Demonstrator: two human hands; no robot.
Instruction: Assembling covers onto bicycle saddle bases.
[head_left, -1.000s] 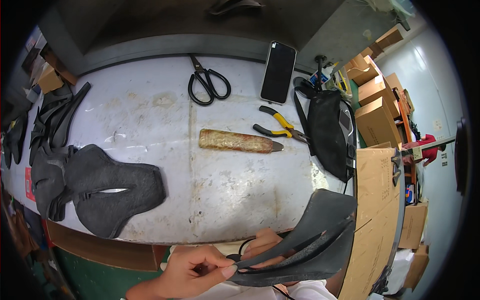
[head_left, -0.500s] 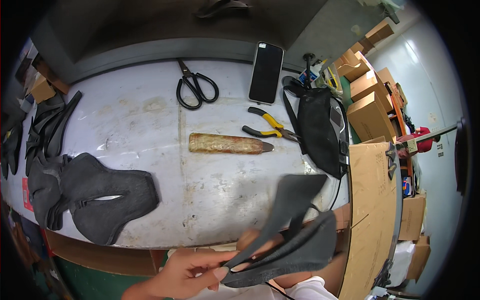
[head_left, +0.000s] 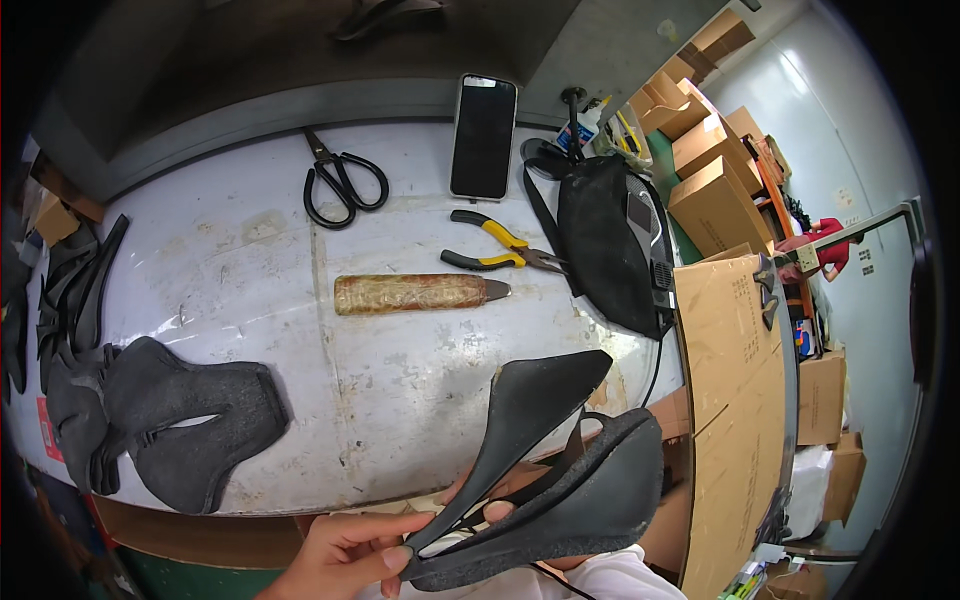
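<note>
Black pieces shaped like a bicycle saddle pad, with a long narrow front and flared wings, are held over the table's near edge. At their narrow end, my left hand pinches the tip between thumb and fingers. My right hand is mostly behind the pieces; a fingertip shows in the gap between the two wings, gripping from the far side. One wing is smooth, the nearer one has a rough, grainy edge. To the left lies a stack of similar black saddle pads with a central slot.
On the white table are a tape-wrapped knife, yellow-and-black pliers, black-handled scissors, a phone and a black bag. Cardboard stands along the right side. A person in red is far right.
The view has shifted, so the table's things appear further left. The saddle pad has turned slightly, its upper wing showing more broadly and less blurred. Both hands keep hold of it.
</note>
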